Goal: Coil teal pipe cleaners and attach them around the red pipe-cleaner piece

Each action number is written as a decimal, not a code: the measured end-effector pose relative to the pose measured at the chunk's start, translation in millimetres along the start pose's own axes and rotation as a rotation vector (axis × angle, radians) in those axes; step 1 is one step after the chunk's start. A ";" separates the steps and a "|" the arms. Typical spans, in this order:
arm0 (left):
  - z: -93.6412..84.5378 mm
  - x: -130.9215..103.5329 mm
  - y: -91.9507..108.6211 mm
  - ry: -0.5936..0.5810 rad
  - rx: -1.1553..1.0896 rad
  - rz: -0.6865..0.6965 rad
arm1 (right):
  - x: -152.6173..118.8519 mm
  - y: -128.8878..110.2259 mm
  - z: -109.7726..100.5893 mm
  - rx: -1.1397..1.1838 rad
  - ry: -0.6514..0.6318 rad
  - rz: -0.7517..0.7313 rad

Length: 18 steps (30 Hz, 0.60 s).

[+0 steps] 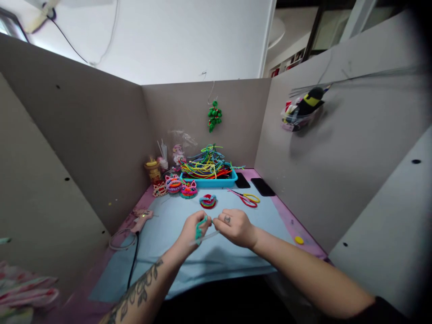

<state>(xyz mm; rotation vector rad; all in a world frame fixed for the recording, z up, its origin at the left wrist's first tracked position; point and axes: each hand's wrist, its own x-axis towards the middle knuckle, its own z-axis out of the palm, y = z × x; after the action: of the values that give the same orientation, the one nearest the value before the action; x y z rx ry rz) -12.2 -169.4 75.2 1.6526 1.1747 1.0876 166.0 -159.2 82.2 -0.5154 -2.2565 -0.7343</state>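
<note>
My left hand (193,231) is closed round a bent teal pipe cleaner (198,230), which loops over the thumb side. Close beside it, my right hand (236,227) is closed, with thumb and forefinger pinched almost against the left fingertips. A pale translucent stick (208,237) runs from under the right fingers across to the left wrist. Whether the right fingertips also grip an end of the pipe cleaner is hidden. Just beyond both hands lies a small round piece (208,201) in red, green and blue.
A blue tray (209,182) heaped with colourful pipe cleaners stands at the back. Several fuzzy cat-faced pieces (173,183) sit left of it. Scissors (248,198) and two phones (262,186) lie right. A pink glue gun (143,220) with its cable lies left. Grey panels (205,108) enclose the table.
</note>
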 end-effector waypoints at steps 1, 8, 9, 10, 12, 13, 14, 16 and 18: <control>-1.8 1.3 2.5 -0.064 -0.166 -0.131 | 2.6 2.6 -2.3 -0.016 0.002 -0.050; 2.3 -14.3 8.8 -0.252 -0.784 -0.544 | 3.7 -6.7 -8.4 0.152 -0.003 0.061; 4.9 -18.5 7.7 -0.205 -0.778 -0.464 | 2.3 -10.2 -8.4 0.224 -0.014 0.137; 7.5 -22.4 5.8 -0.145 -0.737 -0.367 | 1.1 -13.4 -8.6 0.313 -0.025 0.229; 11.2 -28.2 0.2 -0.047 -0.583 -0.191 | 0.1 -18.6 -10.0 0.531 -0.059 0.452; 12.0 -29.8 -3.0 -0.026 -0.498 -0.127 | 0.5 -20.4 -11.2 0.653 -0.089 0.573; 12.0 -30.6 -5.8 -0.017 -0.430 -0.072 | 1.2 -21.6 -12.5 0.776 -0.126 0.697; 10.0 -30.5 -9.3 -0.013 -0.343 0.020 | 3.3 -22.5 -14.4 1.010 -0.204 0.926; 6.9 -30.0 -8.7 0.006 -0.264 0.106 | 5.1 -22.4 -14.4 1.207 -0.262 1.101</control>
<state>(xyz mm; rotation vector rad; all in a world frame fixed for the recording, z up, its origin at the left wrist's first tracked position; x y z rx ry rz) -13.7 -197.2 59.4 1.5190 0.9110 1.2575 157.5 -184.6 86.5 -1.0390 -1.7483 1.1996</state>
